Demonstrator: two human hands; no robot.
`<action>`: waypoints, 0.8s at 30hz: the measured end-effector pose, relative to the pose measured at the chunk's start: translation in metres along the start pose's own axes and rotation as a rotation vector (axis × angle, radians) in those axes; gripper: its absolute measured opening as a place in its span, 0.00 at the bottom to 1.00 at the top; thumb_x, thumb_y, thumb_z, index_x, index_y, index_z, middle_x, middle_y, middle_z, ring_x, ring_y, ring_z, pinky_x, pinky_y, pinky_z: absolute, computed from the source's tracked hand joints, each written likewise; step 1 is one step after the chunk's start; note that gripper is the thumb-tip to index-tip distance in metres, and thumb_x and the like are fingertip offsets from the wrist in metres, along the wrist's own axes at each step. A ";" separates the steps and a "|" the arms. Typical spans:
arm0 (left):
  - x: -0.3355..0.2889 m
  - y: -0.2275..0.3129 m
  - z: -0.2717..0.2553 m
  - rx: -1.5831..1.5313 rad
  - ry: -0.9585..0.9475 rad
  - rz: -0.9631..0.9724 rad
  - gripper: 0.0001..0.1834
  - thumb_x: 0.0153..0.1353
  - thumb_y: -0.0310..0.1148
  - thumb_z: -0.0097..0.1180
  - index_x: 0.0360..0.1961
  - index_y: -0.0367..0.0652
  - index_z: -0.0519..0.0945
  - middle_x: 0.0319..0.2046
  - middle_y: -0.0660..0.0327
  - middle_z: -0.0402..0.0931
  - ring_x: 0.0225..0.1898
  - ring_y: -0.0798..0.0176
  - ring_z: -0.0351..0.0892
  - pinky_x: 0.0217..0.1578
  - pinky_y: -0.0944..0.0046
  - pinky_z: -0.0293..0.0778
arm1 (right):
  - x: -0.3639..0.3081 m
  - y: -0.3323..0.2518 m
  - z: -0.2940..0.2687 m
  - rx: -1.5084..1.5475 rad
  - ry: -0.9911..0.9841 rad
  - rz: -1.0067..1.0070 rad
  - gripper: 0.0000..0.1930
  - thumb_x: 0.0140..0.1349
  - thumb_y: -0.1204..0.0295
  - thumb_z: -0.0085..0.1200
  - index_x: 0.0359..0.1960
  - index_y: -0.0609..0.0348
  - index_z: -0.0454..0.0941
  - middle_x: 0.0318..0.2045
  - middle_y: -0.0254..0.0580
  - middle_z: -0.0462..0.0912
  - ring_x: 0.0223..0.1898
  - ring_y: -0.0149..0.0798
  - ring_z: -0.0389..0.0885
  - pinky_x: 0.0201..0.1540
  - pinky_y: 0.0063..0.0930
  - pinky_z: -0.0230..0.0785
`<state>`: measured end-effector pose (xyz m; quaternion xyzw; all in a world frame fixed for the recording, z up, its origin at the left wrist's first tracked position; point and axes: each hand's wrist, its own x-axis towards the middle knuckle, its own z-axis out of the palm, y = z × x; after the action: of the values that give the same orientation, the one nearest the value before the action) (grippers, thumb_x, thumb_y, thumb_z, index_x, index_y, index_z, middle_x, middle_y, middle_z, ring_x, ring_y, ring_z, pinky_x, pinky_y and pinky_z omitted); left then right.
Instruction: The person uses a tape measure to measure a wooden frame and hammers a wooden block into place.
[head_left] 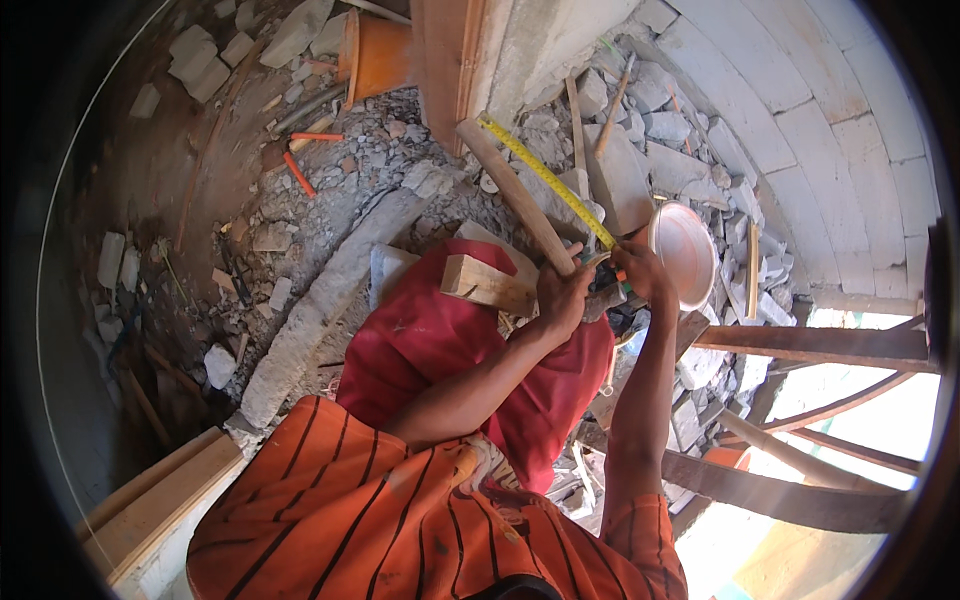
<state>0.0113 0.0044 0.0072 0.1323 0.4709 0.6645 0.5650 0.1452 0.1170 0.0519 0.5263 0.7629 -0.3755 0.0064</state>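
Observation:
My left hand (562,298) is closed round the lower end of a hammer with a thick wooden handle (518,200). The handle slants away to the upper left; what looks like its dark head shows just beside my fingers. My right hand (645,272) grips a tape measure, whose case is mostly hidden by the fingers. Its yellow blade (550,180) runs out to the upper left, nearly alongside the handle, up to the foot of a wooden door frame (440,70). A short squared wood block (487,285) lies by my maroon-covered knee, left of my left hand.
A pale round bowl (684,255) sits right of my right hand. Rubble (390,135) and broken blocks surround me, with two orange tube pieces (298,173) and an orange bucket (378,58). A block wall (800,120) rises at right, above dark beams (815,343).

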 end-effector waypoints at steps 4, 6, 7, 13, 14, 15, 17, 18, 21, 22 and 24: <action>0.004 -0.015 -0.002 0.008 0.040 0.086 0.25 0.59 0.29 0.61 0.57 0.31 0.73 0.41 0.61 0.70 0.37 0.69 0.72 0.38 0.68 0.72 | 0.008 0.010 0.001 -0.017 -0.021 0.021 0.17 0.66 0.62 0.41 0.33 0.63 0.77 0.31 0.45 0.80 0.35 0.42 0.78 0.43 0.33 0.68; 0.006 -0.020 -0.002 0.015 0.054 0.118 0.24 0.58 0.29 0.61 0.55 0.31 0.74 0.39 0.60 0.72 0.37 0.68 0.72 0.39 0.67 0.72 | 0.009 0.013 0.001 -0.022 -0.017 0.059 0.16 0.67 0.64 0.41 0.32 0.64 0.77 0.31 0.46 0.80 0.35 0.42 0.77 0.43 0.33 0.68; 0.006 -0.021 -0.002 0.009 0.063 0.123 0.24 0.58 0.29 0.61 0.55 0.30 0.74 0.38 0.60 0.72 0.37 0.68 0.73 0.39 0.67 0.72 | 0.008 0.013 0.000 -0.055 -0.010 0.027 0.16 0.67 0.65 0.41 0.32 0.64 0.77 0.31 0.46 0.80 0.35 0.42 0.77 0.43 0.33 0.68; 0.009 -0.025 -0.002 0.041 0.081 0.179 0.23 0.58 0.29 0.60 0.54 0.30 0.75 0.35 0.61 0.74 0.36 0.69 0.73 0.37 0.67 0.72 | 0.002 0.005 -0.002 0.030 0.053 0.087 0.16 0.66 0.64 0.44 0.30 0.64 0.78 0.29 0.44 0.79 0.32 0.38 0.76 0.40 0.30 0.67; 0.009 -0.027 -0.003 0.037 0.082 0.189 0.23 0.58 0.29 0.60 0.54 0.31 0.75 0.35 0.61 0.74 0.35 0.70 0.72 0.36 0.67 0.72 | 0.002 0.002 -0.003 0.047 0.063 0.093 0.16 0.66 0.63 0.44 0.30 0.64 0.78 0.28 0.43 0.79 0.31 0.36 0.75 0.39 0.30 0.67; 0.008 -0.024 -0.002 0.021 0.078 0.168 0.23 0.58 0.29 0.60 0.54 0.31 0.75 0.35 0.62 0.74 0.34 0.70 0.72 0.36 0.68 0.72 | 0.003 0.002 -0.003 0.061 0.059 0.113 0.16 0.66 0.63 0.45 0.30 0.63 0.78 0.28 0.42 0.79 0.31 0.35 0.75 0.39 0.29 0.67; 0.004 -0.018 -0.001 -0.011 0.070 0.127 0.22 0.58 0.29 0.60 0.54 0.32 0.75 0.35 0.62 0.74 0.32 0.72 0.72 0.34 0.69 0.71 | 0.004 0.005 -0.005 0.090 0.052 0.153 0.16 0.65 0.63 0.46 0.30 0.63 0.78 0.27 0.40 0.79 0.30 0.33 0.74 0.38 0.28 0.66; 0.004 -0.019 -0.001 -0.009 0.065 0.130 0.22 0.58 0.28 0.60 0.54 0.32 0.75 0.35 0.62 0.74 0.32 0.72 0.72 0.33 0.69 0.71 | 0.004 0.007 -0.005 0.091 0.057 0.146 0.16 0.66 0.63 0.46 0.29 0.63 0.78 0.27 0.39 0.79 0.30 0.33 0.74 0.38 0.28 0.66; 0.005 -0.021 -0.001 -0.002 0.060 0.129 0.22 0.58 0.29 0.60 0.54 0.33 0.75 0.35 0.62 0.74 0.31 0.73 0.72 0.32 0.70 0.71 | 0.006 0.013 -0.004 0.116 0.062 0.120 0.16 0.66 0.62 0.46 0.29 0.62 0.79 0.27 0.37 0.79 0.30 0.32 0.74 0.38 0.27 0.66; 0.005 -0.021 0.000 0.000 0.065 0.121 0.23 0.58 0.29 0.61 0.54 0.33 0.75 0.36 0.62 0.74 0.31 0.73 0.72 0.33 0.69 0.71 | 0.006 0.015 -0.002 0.136 0.059 0.108 0.17 0.66 0.62 0.46 0.29 0.62 0.79 0.26 0.37 0.79 0.30 0.31 0.74 0.38 0.27 0.66; 0.008 -0.027 -0.001 0.018 0.081 0.152 0.23 0.58 0.29 0.61 0.54 0.33 0.75 0.37 0.62 0.75 0.33 0.72 0.73 0.35 0.69 0.72 | 0.006 0.016 0.000 0.146 0.054 0.107 0.17 0.67 0.61 0.46 0.30 0.62 0.79 0.26 0.37 0.79 0.30 0.31 0.74 0.39 0.26 0.67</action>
<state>0.0254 0.0084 -0.0172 0.1460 0.4879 0.7059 0.4923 0.1551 0.1246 0.0401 0.5751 0.7043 -0.4148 -0.0323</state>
